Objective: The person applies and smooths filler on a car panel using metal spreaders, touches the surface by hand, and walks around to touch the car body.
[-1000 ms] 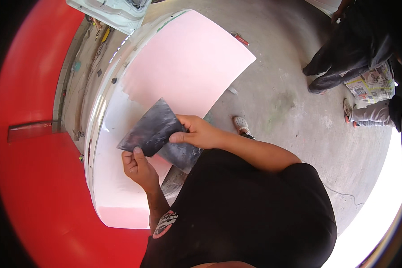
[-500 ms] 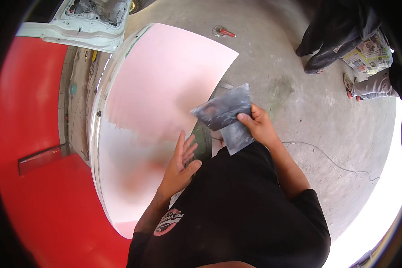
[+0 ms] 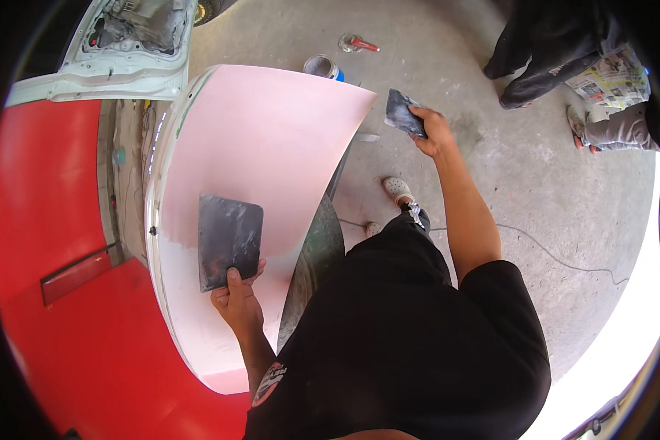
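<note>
The floor (image 3: 484, 172) is grey concrete, kinda blotchy. Sitting right on it: a red-handled tool (image 3: 361, 44), a can (image 3: 323, 67) with a blue side, and a thin dark cable (image 3: 557, 259) snaking along.

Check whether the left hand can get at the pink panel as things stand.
Probably yes: the left hand appears over the pink panel, with only the dark sheet it holds between them. The right hand, holding another sheet, is out over the floor.
</note>
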Demonstrator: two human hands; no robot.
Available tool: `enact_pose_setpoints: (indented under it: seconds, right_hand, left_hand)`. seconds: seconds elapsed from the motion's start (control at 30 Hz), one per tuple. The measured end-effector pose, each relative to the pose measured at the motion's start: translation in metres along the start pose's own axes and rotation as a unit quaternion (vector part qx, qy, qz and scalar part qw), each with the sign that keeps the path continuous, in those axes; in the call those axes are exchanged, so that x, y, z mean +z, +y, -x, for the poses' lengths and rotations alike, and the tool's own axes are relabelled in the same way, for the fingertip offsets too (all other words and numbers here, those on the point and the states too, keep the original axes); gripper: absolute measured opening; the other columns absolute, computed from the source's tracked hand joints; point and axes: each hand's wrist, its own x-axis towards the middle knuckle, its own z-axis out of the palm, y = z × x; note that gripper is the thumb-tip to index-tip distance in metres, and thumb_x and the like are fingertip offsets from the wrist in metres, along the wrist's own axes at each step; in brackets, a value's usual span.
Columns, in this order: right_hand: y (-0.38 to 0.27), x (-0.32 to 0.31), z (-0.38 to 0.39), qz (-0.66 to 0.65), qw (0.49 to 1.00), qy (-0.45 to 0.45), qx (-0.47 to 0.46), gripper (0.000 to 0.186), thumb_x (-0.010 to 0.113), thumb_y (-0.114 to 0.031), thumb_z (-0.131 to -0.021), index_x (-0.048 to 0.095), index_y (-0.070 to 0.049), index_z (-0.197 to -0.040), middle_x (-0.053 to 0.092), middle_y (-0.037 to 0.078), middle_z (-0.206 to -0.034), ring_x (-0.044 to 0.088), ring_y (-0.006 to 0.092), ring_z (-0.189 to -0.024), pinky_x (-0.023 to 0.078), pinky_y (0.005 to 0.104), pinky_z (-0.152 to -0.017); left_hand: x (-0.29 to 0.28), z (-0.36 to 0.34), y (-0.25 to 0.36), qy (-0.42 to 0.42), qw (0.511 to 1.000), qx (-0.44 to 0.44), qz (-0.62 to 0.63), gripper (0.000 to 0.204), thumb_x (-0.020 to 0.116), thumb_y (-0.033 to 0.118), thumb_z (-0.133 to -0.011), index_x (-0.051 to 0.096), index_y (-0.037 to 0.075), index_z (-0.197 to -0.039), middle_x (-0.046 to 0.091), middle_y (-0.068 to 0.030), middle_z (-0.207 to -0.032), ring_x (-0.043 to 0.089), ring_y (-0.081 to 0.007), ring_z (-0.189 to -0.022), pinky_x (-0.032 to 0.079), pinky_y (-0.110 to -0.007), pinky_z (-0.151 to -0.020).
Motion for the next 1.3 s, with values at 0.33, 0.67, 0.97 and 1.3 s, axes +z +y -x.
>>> enact_pose_setpoints:
  seconds: [0.33,0.67,0.97,1.3]
  right_hand:
    - [-0.006,0.073,-0.005,0.102,0.987,-0.087,0.085,0.024,0.061,-0.011,-0.087,0.055,0.002,-0.107,0.065,0.008,-0.087,0.064,0.0133,-0.061,0.05,0.024,-0.047]
    - [0.0,0.132,-0.004,0.069,0.975,-0.183,0.108,0.036,0.057,-0.005,-0.089,0.044,0.007,-0.12,0.063,0.014,-0.1,0.069,0.0192,-0.077,0.06,0.0271,-0.062]
    - [0.005,0.179,-0.014,0.078,0.97,-0.205,0.106,0.052,0.061,-0.003,-0.085,0.038,0.006,-0.131,0.061,0.014,-0.104,0.067,0.0216,-0.086,0.058,0.0345,-0.071]
    - [-0.007,0.227,-0.013,0.15,0.958,-0.21,0.123,0.011,0.062,-0.008,-0.086,0.06,0.001,-0.094,0.062,0.009,-0.089,0.064,0.018,-0.078,0.053,0.0329,-0.064]
  left_hand:
    - [0.008,0.023,-0.003,0.025,0.999,-0.026,-0.009,0.031,0.055,0.015,-0.094,0.053,-0.006,-0.117,0.064,-0.017,-0.106,0.065,-0.0271,-0.092,0.057,-0.046,-0.078]
    - [0.026,0.016,0.011,0.048,0.999,-0.006,-0.013,0.029,0.059,0.016,-0.092,0.057,-0.008,-0.108,0.063,-0.0144,-0.099,0.063,-0.0228,-0.085,0.056,-0.04,-0.074]
    - [0.024,0.015,0.007,0.069,0.997,-0.022,-0.033,0.029,0.066,0.021,-0.088,0.062,-0.006,-0.098,0.059,-0.0013,-0.08,0.045,-0.0066,-0.065,0.035,-0.022,-0.063]
    - [0.029,0.017,0.007,0.064,0.997,-0.019,-0.026,0.029,0.064,0.017,-0.088,0.062,-0.009,-0.101,0.063,-0.0087,-0.097,0.056,-0.0132,-0.087,0.042,-0.026,-0.08]
